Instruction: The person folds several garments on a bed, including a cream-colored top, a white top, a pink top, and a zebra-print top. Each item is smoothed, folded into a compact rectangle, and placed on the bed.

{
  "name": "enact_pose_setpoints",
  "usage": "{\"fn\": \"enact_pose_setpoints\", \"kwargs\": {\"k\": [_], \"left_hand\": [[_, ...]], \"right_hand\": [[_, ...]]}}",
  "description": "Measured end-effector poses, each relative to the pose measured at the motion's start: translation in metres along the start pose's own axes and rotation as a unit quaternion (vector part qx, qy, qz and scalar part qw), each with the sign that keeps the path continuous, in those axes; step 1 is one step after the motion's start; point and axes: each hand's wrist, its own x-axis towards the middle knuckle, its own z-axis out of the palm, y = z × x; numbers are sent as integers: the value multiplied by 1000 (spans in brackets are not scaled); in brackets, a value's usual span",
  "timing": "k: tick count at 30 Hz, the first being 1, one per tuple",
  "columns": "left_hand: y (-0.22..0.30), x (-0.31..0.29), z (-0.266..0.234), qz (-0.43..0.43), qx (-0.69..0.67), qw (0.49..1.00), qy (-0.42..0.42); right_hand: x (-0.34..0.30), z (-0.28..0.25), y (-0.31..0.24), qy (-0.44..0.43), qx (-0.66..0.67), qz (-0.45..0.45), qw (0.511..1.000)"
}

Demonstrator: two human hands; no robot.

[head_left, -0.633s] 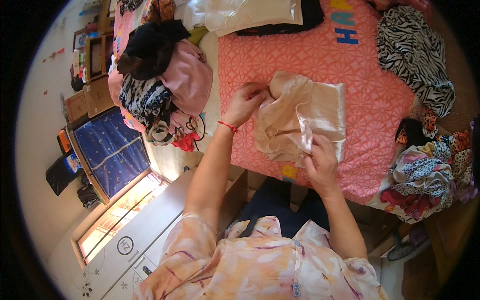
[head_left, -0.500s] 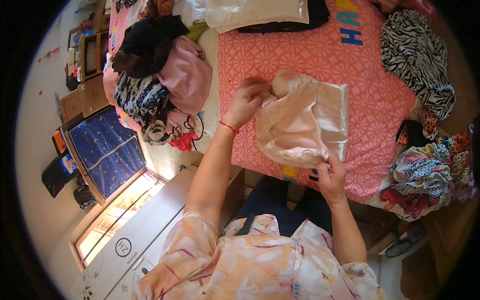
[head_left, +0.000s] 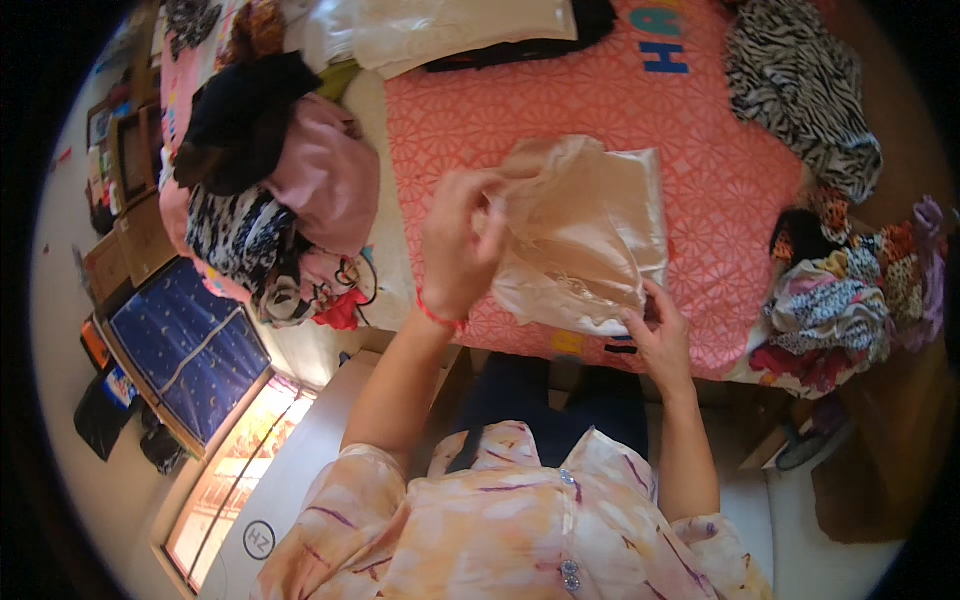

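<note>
A cream satin garment (head_left: 575,235), partly folded, lies on the pink patterned cloth (head_left: 715,265) in front of me. Its right side is a flat straight-edged panel, while the left side is loose and creased. My right hand (head_left: 660,340) pinches the garment's near right edge between thumb and fingers. At the garment's left edge is my left hand (head_left: 460,245), with a red string bracelet on the wrist. Motion blurs its bent fingers, and whether they grip any fabric cannot be made out.
Folded white clothing (head_left: 460,30) rests on a black piece at the far edge. A heap of clothes, with a pink piece (head_left: 330,160) and a black one (head_left: 240,120), stands at left. A zebra-striped garment (head_left: 795,95) and a mixed pile (head_left: 825,310) lie at right.
My left hand has come nearer to me, off the garment's far left corner. The garment's left part has spread flatter. My right hand still pinches the near edge; the whole view has shifted slightly.
</note>
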Motion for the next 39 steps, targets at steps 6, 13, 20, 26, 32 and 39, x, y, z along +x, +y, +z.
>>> {"fn": "enact_pose_setpoints", "kwargs": {"k": [6, 13, 20, 26, 32, 39], "left_hand": [[42, -36, 48, -45, 75, 970, -227], [-9, -55, 41, -198, -245, 935, -162], [27, -67, -19, -231, -294, 924, -78], [26, -86, -13, -230, -329, 913, -73], [23, -95, -13, -251, -298, 920, -36], [15, -96, -11, -253, -326, 911, 4]], "right_hand": [[-11, 18, -41, -41, -236, -269, 933], [-13, 26, -48, -39, -188, -324, 927], [-3, -9, -29, 182, -220, -246, 926], [36, 15, -35, 74, -197, -273, 939], [72, 74, -40, 57, -355, -198, 912], [75, 94, -27, 72, -432, -159, 885]]}}
